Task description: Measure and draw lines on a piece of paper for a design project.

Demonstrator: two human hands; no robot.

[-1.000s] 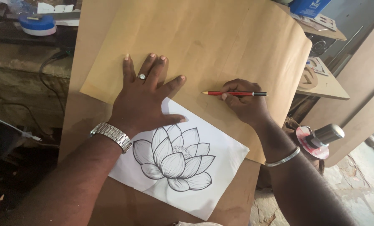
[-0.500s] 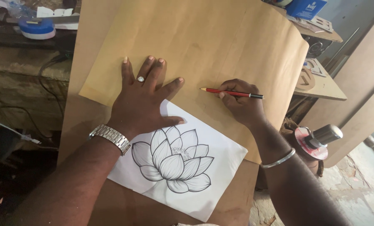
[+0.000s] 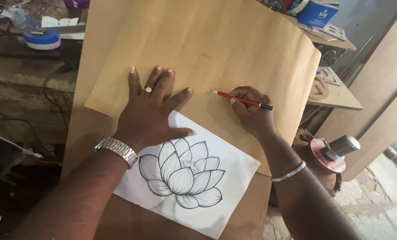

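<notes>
Head view looks straight down on a tall brown board [image 3: 91, 133] with a large tan sheet [image 3: 216, 49] laid over it, its right edge curling up. The left hand [image 3: 151, 111] lies flat on that sheet, fingers spread wide and palm down, the thumb reaching onto the top edge of a white paper [image 3: 194, 178] printed with a black lotus drawing. A ring sits on one finger and a metal watch [image 3: 117, 151] wraps the wrist. The right hand [image 3: 251, 113] rests on the tan sheet just beside the white paper's upper right edge, its fingers pinching a red pencil [image 3: 243, 100] near the middle, the sharpened tip pointing left and touching or almost touching the sheet; I cannot tell which. A thin bangle [image 3: 289, 172] circles that wrist. A blue tape roll [image 3: 41, 39] sits on the cluttered bench at upper left.
</notes>
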